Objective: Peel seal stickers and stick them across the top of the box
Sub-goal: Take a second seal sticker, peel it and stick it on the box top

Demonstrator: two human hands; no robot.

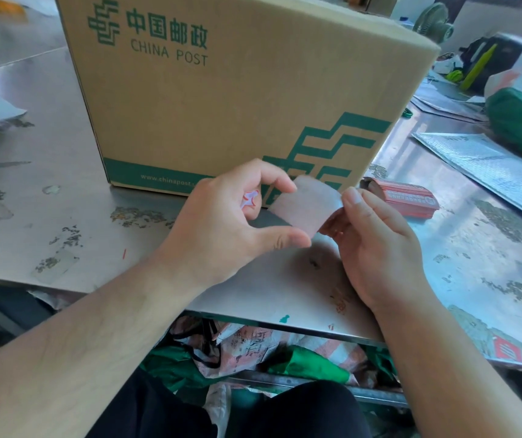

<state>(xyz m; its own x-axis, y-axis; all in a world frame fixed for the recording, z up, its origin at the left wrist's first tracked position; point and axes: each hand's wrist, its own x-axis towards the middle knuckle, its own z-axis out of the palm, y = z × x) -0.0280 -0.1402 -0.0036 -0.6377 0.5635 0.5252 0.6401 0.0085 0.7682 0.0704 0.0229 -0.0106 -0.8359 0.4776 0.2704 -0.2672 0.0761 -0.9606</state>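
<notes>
The left hand (231,216) grips the left edge of a pale sticker (304,207) between forefinger and thumb, and the right hand (376,245) pinches its right end. The sticker is held above the bench (63,184), just in front of the box (237,105). A stack (402,197) of stickers lies to the right.

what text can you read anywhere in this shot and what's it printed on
"中国邮政": cardboard box, upper left of its front, green.
"CHINA POST": same box, just below.
"www.chinapost.": box's bottom green band, rest hidden by the left hand.
Too small to read: white print on the stack of red seal stickers.
Blurred, unreadable: print on the silver mailer and the woven sack under the table.
No text shows on the held seal sticker.
</notes>
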